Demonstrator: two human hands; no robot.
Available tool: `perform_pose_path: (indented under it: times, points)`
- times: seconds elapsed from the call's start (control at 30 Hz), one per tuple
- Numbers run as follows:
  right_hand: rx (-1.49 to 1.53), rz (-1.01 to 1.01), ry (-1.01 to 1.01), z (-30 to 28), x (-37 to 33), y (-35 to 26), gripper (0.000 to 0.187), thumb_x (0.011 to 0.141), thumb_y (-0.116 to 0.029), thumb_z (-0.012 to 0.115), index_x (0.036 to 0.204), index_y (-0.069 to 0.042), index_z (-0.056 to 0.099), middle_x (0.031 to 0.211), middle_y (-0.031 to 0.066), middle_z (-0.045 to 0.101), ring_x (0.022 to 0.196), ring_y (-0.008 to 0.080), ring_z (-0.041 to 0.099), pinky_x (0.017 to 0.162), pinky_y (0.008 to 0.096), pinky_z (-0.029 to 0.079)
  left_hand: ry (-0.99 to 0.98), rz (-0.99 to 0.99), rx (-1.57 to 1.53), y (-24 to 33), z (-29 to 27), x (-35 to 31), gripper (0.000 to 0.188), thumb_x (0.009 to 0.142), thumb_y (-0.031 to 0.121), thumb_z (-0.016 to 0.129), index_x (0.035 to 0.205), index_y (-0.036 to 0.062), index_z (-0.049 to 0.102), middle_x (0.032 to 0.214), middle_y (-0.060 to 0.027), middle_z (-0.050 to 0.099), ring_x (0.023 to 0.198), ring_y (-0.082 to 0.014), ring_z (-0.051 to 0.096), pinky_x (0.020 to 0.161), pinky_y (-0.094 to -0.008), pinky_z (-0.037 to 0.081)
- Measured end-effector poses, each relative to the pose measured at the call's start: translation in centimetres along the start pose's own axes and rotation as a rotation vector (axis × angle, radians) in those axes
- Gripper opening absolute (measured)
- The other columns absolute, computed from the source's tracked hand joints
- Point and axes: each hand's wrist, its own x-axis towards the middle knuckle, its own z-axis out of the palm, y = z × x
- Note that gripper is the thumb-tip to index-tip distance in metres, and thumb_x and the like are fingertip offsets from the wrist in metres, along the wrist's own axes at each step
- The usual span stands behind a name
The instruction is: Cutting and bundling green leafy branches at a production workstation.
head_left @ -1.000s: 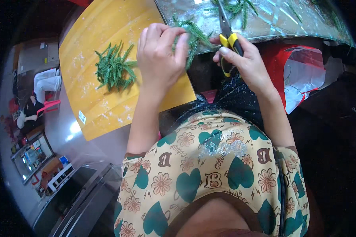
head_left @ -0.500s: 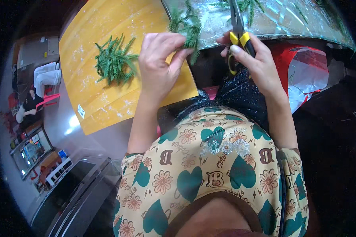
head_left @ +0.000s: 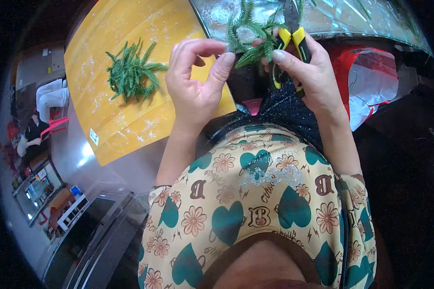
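Observation:
My right hand (head_left: 316, 70) is wrapped around pliers (head_left: 299, 41) with yellow and black handles, their grey jaws pointing away from me. A green artificial fir sprig (head_left: 250, 41) is between my hands, its right end against the thumb and fingers of my right hand. My left hand (head_left: 194, 82) has its thumb and index finger apart, the tips beside the sprig's left end; whether they touch it is hard to tell. A bunch of similar green sprigs (head_left: 132, 74) lies on the yellow board (head_left: 130, 130) to the left.
A glass-topped table (head_left: 357, 24) with white specks and loose green pieces spans the far side. A red and clear plastic bag (head_left: 371, 79) hangs or stands at the right. At the far left, a person in white trousers (head_left: 52, 98) sits near a pink chair (head_left: 55, 125).
The sprig has shifted right, from my left hand's pinch to my right hand's fingers. My left fingers have spread apart. The pliers stay in my right hand.

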Motion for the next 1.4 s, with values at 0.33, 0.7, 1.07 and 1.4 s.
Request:
perform_pose_path:
  times: [0.33,0.7,1.07,1.4]
  points:
    - [-0.207,0.083,-0.182,1.3,-0.9,-0.5,0.027,0.082,-0.004,0.057,0.107,0.001,0.051,0.095,0.0087,0.06,0.082,0.0144,0.06,0.071,0.0239,0.048,-0.041,-0.429,-0.534,0.1,1.7,-0.5,0.013,0.083,0.012,0.061,0.087,0.0017,0.055,0.086,-0.0073,0.062,0.076,-0.0125,0.058,0.073,-0.0237,0.045]
    - [-1.432,-0.645,-0.033,-0.7,-0.5,-0.6,0.039,0.072,0.005,0.06,0.109,-0.008,0.054,0.097,0.0121,0.057,0.09,0.0273,0.058,0.072,0.0322,0.049,0.013,-0.433,-0.796,-0.8,-0.5,-0.6,0.016,0.086,0.013,0.057,0.093,0.0033,0.046,0.086,-0.0135,0.063,0.081,-0.0184,0.061,0.075,-0.0273,0.048]
    - [-1.011,-0.305,-0.189,-0.8,-1.3,1.1,0.045,0.073,0.007,0.059,0.114,-0.008,0.047,0.103,0.0131,0.057,0.078,0.0288,0.061,0.063,0.0335,0.052,-0.009,-0.464,-0.881,-0.2,-0.4,-0.9,0.022,0.082,0.004,0.06,0.096,0.0026,0.043,0.085,-0.013,0.061,0.08,-0.0191,0.062,0.069,-0.0253,0.049]
    - [-1.359,-0.326,-0.139,-0.5,-1.2,0.2,0.044,0.073,0.005,0.059,0.113,-0.008,0.046,0.104,0.0139,0.055,0.086,0.035,0.059,0.067,0.0377,0.051,-0.012,-0.33,-0.633,0.0,-0.6,-1.0,0.024,0.082,-0.003,0.057,0.095,0.0028,0.037,0.088,-0.0111,0.058,0.083,-0.0171,0.061,0.071,-0.0239,0.049]
